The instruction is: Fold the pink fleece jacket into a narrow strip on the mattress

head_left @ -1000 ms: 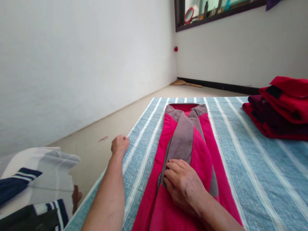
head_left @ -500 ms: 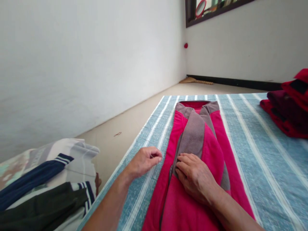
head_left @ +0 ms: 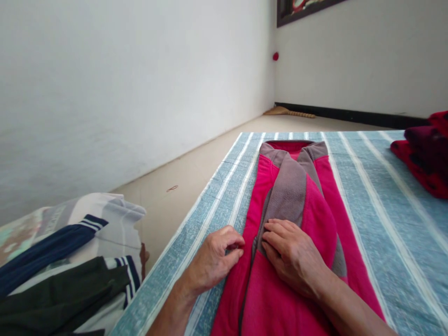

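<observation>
A pink and grey fleece jacket (head_left: 315,200) lies lengthwise on the striped cloth, its collar at the far end and a sleeve folded over its front. My right hand (head_left: 290,254) rests flat on the jacket, fingers stretched across the grey and pink sleeve beside the zip line. At the jacket's left edge is my left hand (head_left: 219,256), its fingers loosely curled and the thumb apart from them. Its fingertips are at the pink fabric; whether they press on it I cannot make out. No cloth shows between thumb and fingers.
The blue-and-white striped cloth (head_left: 378,224) covers the raised surface. Folded red and dark clothes (head_left: 420,158) are stacked at right. Lower left, a navy garment (head_left: 52,249) and a dark green garment (head_left: 66,291) lie on a pale pile. A broom (head_left: 280,111) lies by the far wall.
My left hand has moved right, to the jacket's left edge. My right hand stays on the sleeve. The view has shifted slightly.
</observation>
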{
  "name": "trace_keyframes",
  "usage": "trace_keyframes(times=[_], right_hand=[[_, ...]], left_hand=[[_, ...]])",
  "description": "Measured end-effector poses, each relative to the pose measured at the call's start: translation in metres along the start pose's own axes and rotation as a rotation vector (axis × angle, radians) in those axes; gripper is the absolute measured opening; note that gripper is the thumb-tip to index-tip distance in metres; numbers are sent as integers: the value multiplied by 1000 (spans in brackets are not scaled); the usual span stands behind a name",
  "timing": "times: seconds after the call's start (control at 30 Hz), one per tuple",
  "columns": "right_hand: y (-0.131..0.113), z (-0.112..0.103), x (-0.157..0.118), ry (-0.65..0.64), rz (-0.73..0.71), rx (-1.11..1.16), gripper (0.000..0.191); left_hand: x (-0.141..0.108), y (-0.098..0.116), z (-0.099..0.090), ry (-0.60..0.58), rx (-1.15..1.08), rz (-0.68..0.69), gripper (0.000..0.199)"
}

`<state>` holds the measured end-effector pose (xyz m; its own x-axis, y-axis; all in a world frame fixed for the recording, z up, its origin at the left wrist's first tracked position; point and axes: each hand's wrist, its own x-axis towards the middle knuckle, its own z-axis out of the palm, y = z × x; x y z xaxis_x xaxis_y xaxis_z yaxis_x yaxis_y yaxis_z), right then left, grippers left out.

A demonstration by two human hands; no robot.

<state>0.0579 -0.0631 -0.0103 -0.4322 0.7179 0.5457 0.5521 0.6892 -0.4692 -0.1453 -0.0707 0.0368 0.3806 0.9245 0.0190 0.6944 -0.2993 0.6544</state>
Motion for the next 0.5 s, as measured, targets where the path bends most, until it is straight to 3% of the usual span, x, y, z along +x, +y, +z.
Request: trace_keyframes(times=[0.27,0.5], right_hand=[[0,-1,0,-24,9,10,17],[0,-1,1,-35,25,-2,18]], left_hand=[[-1,-1,4,18,103,28,18],[-5,-2,11,54,385,201,22]])
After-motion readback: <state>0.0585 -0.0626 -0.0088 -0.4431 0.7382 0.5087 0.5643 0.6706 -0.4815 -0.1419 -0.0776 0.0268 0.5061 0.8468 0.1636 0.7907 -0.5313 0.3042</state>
